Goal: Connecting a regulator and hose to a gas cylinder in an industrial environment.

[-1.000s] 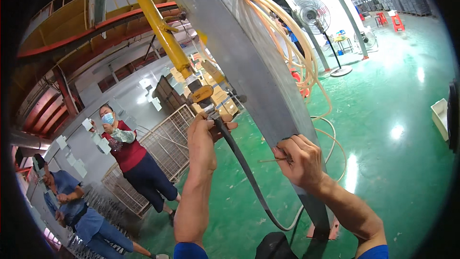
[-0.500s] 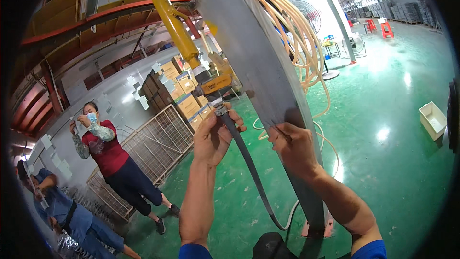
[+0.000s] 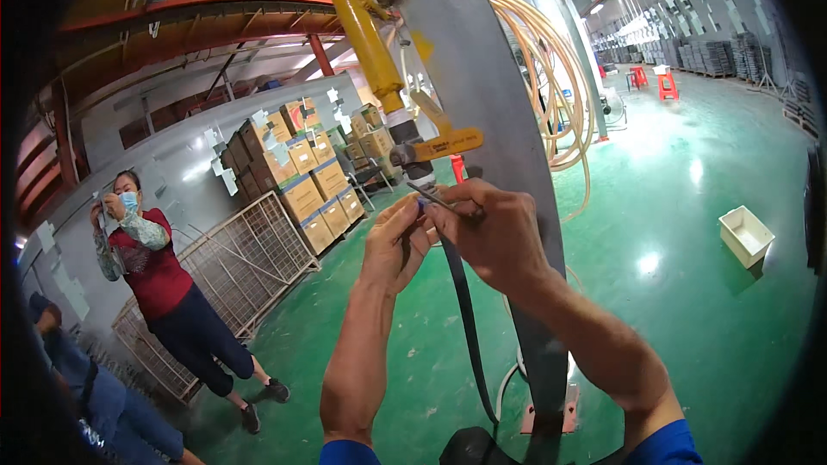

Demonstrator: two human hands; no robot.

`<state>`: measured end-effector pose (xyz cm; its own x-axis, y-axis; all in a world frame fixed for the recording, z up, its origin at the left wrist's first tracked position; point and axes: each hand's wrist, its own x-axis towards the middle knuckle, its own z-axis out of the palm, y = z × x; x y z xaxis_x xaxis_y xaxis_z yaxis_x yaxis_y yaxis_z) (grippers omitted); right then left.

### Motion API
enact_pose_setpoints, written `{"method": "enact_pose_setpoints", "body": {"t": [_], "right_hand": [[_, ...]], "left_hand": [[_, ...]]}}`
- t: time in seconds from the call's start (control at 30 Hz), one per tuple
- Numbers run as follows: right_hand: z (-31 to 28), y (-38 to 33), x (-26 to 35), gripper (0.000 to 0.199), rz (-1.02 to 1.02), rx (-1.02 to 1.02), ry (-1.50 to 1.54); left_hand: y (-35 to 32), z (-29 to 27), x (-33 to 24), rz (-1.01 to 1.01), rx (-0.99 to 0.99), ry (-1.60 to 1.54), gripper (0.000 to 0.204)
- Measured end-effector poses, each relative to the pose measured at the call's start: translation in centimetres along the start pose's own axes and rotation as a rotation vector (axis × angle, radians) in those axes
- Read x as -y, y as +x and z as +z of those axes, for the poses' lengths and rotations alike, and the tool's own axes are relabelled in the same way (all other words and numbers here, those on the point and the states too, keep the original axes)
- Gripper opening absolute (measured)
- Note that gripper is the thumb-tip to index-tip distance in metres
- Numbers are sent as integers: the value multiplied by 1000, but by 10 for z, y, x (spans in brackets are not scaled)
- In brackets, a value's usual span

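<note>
A yellow-handled valve [image 3: 444,145] hangs from the lower end of a yellow pipe [image 3: 360,30]. Below it runs a dark hose [image 3: 465,319], curving down toward the floor. My left hand [image 3: 392,250] is closed around the hose's upper end, just under the valve fitting [image 3: 419,174]. Pinched in the fingers of my right hand [image 3: 495,237] is a thin metal rod [image 3: 433,198], lying across the hose top beside my left thumb. A small blue bit shows between the two hands. My fingers hide the joint of hose and fitting.
A grey steel column [image 3: 482,77] stands right behind the valve, with coiled orange hose [image 3: 551,77] hung on it. Stacked cartons [image 3: 314,194] and a mesh panel [image 3: 233,267] stand left. A person in red [image 3: 164,258] and another in blue are there. A white bin [image 3: 746,237] sits right.
My right hand has moved left and up from the column to the hose top, bringing the thin metal rod to my left hand. The view has shifted slightly.
</note>
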<state>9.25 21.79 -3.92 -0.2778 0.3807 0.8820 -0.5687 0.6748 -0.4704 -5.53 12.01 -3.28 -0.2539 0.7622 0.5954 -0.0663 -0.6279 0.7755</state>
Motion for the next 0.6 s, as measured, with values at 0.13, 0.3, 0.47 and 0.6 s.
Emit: {"method": "enact_pose_setpoints", "body": {"t": [0.13, 0.3, 0.47, 0.6], "right_hand": [[-6, 16, 4, 13, -344, 161, -310], [-12, 23, 20, 9, -430, 266, -678], [-8, 23, 26, 8, -464, 290, -787], [-8, 23, 20, 12, -543, 296, -829]], "left_hand": [[-6, 2, -1, 98, -76, 129, 24], [-6, -1, 13, 269, -283, 288, 15], [-5, -5, 19, 371, -214, 259, 13], [-4, 0, 22, 375, -258, 260, 18]]}}
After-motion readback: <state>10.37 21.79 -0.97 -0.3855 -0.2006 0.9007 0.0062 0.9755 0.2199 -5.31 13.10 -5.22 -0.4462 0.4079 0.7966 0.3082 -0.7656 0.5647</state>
